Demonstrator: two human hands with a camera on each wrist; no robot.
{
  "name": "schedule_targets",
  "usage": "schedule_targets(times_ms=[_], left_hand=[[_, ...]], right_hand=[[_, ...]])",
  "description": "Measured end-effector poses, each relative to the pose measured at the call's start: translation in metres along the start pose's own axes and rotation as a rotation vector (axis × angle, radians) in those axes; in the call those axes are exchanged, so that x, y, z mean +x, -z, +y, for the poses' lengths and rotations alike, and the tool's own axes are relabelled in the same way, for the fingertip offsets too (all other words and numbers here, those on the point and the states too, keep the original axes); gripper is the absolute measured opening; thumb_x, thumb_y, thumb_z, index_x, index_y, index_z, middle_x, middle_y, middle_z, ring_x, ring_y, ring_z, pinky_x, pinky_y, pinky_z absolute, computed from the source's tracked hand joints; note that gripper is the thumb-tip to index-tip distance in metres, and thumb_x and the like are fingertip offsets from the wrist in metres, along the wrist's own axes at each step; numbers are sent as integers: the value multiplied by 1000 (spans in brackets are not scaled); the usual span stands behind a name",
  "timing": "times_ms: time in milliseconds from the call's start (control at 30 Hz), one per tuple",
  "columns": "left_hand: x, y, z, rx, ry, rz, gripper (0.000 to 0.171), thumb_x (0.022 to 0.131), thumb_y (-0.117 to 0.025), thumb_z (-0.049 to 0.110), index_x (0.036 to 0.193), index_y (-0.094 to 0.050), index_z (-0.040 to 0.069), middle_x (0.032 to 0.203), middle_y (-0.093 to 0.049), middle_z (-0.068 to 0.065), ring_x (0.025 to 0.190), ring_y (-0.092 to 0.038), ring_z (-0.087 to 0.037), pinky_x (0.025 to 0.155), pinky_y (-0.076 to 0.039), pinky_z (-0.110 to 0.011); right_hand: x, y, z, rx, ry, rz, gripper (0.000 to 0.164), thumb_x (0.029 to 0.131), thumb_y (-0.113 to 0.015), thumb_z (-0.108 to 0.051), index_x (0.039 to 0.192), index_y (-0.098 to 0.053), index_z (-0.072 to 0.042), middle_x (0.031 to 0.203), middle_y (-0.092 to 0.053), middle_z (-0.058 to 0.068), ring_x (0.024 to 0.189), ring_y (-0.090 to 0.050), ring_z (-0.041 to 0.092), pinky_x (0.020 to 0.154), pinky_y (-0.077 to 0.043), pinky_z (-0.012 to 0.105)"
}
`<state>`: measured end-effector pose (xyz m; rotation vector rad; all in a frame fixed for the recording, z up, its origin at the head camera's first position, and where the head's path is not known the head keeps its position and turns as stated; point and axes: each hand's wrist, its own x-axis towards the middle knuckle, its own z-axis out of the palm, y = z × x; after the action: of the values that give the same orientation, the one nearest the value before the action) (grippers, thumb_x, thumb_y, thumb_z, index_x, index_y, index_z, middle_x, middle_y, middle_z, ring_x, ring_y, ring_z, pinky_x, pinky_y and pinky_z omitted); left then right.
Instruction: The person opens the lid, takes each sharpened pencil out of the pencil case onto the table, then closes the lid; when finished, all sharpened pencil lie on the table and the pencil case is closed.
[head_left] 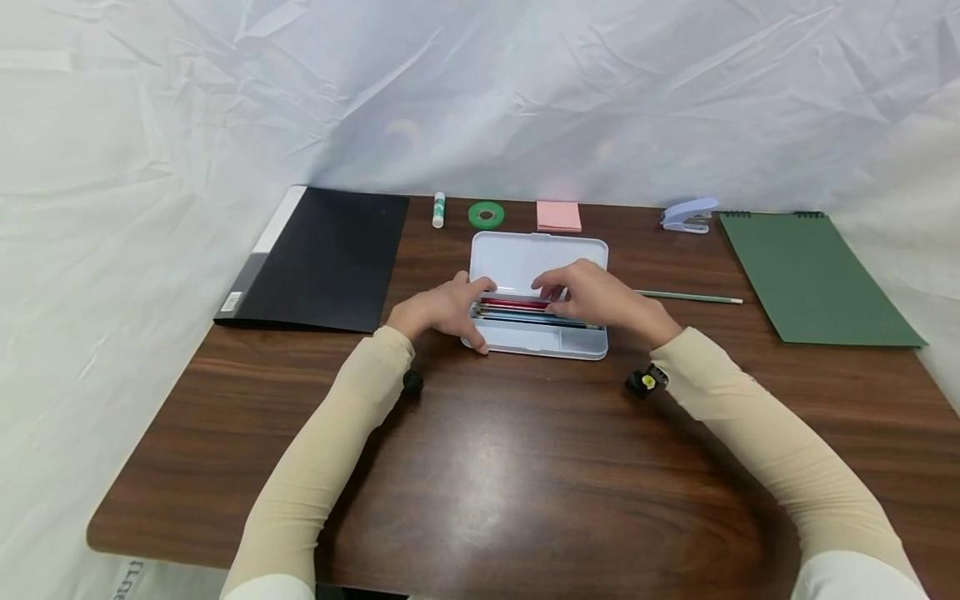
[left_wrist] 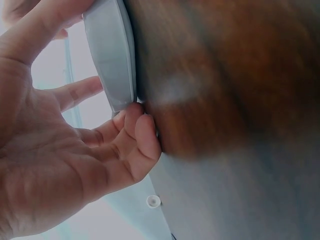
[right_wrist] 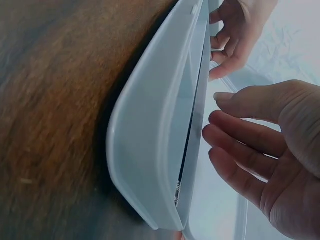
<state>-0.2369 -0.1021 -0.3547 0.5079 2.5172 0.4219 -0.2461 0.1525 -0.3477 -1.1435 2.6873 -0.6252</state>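
A white pencil case (head_left: 517, 337) lies with its lid (head_left: 540, 262) tipped back, and several pencils (head_left: 517, 315), red and blue among them, lie in its long compartment. My left hand (head_left: 447, 308) holds the case's left end, thumb along the front wall and fingers about the end and back; in the left wrist view its fingertips (left_wrist: 146, 132) touch the case's corner. Over the pencils hovers my right hand (head_left: 592, 293), fingers loosely bent. The right wrist view shows a gap between its thumb (right_wrist: 250, 102) and fingers, with nothing between them.
Right of the case lies a light green pencil (head_left: 693, 297). Behind are a glue stick (head_left: 438, 210), green tape roll (head_left: 474, 215), pink sticky notes (head_left: 558, 217) and a blue stapler (head_left: 688, 215). A black folder (head_left: 330, 258) lies left, a green spiral notepad (head_left: 821, 279) right.
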Motion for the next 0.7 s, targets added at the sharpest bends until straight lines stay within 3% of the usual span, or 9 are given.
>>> schedule_targets(times_ms=[333, 700], left_hand=[[-1, 2, 0, -12, -5, 7, 96, 76, -86, 39, 153, -30, 25, 139, -35, -14, 120, -47, -28, 100, -45, -46], [-2, 1, 0, -14, -7, 8, 96, 76, -86, 39, 153, -31, 25, 140, -35, -15, 120, -47, -28, 101, -45, -46]], right_hand=[[8, -5, -7, -111, 9, -17, 28, 88, -73, -10, 116, -73, -8, 90, -74, 6, 73, -59, 18, 71, -50, 37], [14, -8, -16, -187, -9, -27, 17, 84, -79, -13, 101, -77, -11, 85, -74, 2, 71, -59, 17, 68, -48, 36]])
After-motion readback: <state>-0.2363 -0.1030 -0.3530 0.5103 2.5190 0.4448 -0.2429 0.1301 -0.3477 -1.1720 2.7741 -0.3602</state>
